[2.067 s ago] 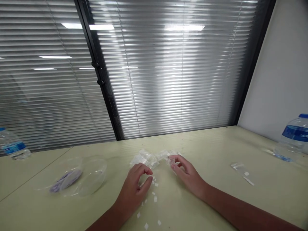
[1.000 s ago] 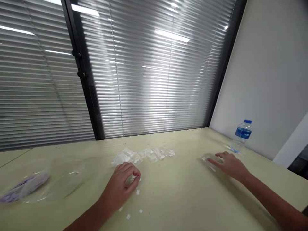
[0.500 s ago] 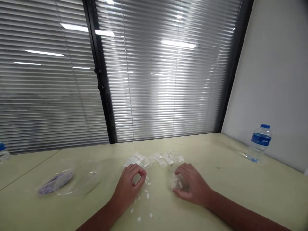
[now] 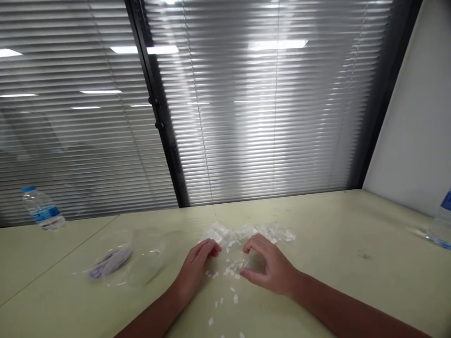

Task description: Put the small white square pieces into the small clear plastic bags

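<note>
Small white pieces [image 4: 230, 271] lie scattered on the table between my hands and toward the front edge. My left hand [image 4: 200, 259] rests left of them, its fingers curled together close to the clear plastic packets [image 4: 218, 233]; whether something is pinched in them is hidden. On the other side, my right hand [image 4: 271, 265] is curved, with thumb and fingers apart beside the loose pieces. A faint transparent sheen shows near its thumb, too unclear to name. More clear packets [image 4: 276, 232] with white bits lie in a row behind both hands.
To the left is a clear plastic bag [image 4: 150, 263] with a purple-and-white bundle [image 4: 112, 261]. A water bottle [image 4: 44, 209] stands at the far left, another bottle [image 4: 440, 227] at the right edge. Window blinds [image 4: 260, 122] rise behind the pale table [image 4: 327, 263].
The view has turned left. My right hand has come closer to my left, and white pieces lie where its fingers part. My left hand's rounded pinch has flattened toward the packets.
</note>
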### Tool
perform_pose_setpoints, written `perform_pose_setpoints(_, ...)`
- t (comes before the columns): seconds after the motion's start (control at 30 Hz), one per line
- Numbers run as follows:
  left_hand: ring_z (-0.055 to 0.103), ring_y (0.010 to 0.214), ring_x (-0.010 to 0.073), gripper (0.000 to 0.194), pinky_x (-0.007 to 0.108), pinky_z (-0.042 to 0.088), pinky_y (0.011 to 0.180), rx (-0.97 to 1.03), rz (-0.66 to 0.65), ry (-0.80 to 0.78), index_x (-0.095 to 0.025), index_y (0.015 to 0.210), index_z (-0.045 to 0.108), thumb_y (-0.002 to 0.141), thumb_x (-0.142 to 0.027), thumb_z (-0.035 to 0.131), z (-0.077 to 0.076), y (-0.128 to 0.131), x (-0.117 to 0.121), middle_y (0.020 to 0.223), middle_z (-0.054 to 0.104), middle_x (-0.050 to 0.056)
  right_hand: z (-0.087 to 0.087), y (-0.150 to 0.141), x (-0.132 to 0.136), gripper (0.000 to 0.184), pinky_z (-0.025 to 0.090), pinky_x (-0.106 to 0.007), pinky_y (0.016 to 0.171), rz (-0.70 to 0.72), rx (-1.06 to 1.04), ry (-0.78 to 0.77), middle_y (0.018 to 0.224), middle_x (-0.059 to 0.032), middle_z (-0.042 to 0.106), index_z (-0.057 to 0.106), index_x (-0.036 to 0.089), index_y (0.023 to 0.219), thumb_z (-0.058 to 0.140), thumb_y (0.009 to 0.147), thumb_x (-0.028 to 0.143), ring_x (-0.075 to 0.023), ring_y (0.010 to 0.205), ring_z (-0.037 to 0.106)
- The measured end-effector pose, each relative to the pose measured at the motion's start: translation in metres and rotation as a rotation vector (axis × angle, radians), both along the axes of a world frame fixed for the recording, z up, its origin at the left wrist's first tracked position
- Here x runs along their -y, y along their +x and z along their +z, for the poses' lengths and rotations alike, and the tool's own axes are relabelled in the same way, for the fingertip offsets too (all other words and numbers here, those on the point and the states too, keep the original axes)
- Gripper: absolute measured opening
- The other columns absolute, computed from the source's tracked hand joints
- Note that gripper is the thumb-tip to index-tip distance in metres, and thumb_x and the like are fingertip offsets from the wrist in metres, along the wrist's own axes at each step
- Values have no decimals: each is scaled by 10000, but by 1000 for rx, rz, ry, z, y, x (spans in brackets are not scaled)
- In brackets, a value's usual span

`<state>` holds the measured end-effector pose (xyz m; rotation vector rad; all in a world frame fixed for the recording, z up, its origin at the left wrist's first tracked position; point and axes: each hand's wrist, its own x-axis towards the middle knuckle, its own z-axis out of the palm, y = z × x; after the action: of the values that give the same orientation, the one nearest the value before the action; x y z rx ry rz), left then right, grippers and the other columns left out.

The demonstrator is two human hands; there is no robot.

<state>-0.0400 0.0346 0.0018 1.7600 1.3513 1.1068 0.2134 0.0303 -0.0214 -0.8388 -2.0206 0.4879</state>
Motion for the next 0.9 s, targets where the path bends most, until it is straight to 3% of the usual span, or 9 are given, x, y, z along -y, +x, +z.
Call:
perform_pose_setpoints(0.13, 622, 941, 224, 442, 333, 491, 928, -10, -143, -35, -209, 877, 659, 1031, -546, 416, 1, 7, 7, 906, 662, 38, 1, 0, 1, 319, 466, -345, 826, 22, 4, -10, 975, -17, 660, 604, 245, 1010, 817, 801, 357, -212, 921, 592)
perform_pose_setpoints(0.3, 610, 1129, 242, 427, 358, 486, 1010, -44, -417, -118, -250, 1244, 622, 1045, -588, 453, 11, 12, 24, 1196, 669, 70, 1, -1, 0, 326, 458, -346, 820, 6, -12, -15, 985, -20, 652, 597, 246, 1024, 818, 799, 332, -216, 925, 582)
perform_pose_setpoints(0.43, 581, 1267, 271, 470, 423, 426, 1129, 97, -547, -231, -275, 1374, 589, 1046, -590, 472, 11, 14, 30, 1297, 650, 89, -2, -1, 1, 326, 455, -346, 823, -17, -46, -9, 993, -23, 639, 588, 245, 1028, 809, 798, 314, -218, 931, 576)
perform_pose_setpoints(0.57, 688, 977, 258, 561, 428, 510, 971, 432, -562, -324, -219, 1307, 628, 1000, -669, 495, -9, 17, 21, 994, 698, 86, 0, 1, 2, 308, 461, -349, 841, -4, -85, -5, 998, -23, 628, 581, 246, 1054, 770, 813, 277, -218, 936, 585)
perform_pose_setpoints(0.7, 639, 845, 208, 453, 365, 504, 877, 644, -349, -290, -185, 1124, 679, 1001, -593, 525, -18, 14, 9, 862, 635, 46, 2, 3, 2, 251, 465, -357, 867, 3, -105, -31, 1017, -28, 627, 587, 248, 1065, 714, 850, 255, -221, 955, 592)
perform_pose_setpoints(0.8, 610, 940, 212, 402, 344, 461, 936, 491, -313, -244, -195, 1091, 684, 1008, -561, 542, -10, 10, 10, 918, 651, 45, 1, 3, 1, 240, 468, -361, 872, 3, -114, -38, 1025, -30, 626, 591, 249, 1074, 703, 862, 256, -221, 965, 593)
perform_pose_setpoints(0.9, 594, 1094, 239, 380, 343, 429, 991, 210, -495, -257, -207, 1171, 690, 1033, -527, 538, 4, 12, 25, 1134, 671, 72, -2, 3, -1, 261, 471, -361, 879, 3, -128, -22, 1034, -29, 628, 593, 253, 1093, 707, 858, 244, -221, 977, 596)
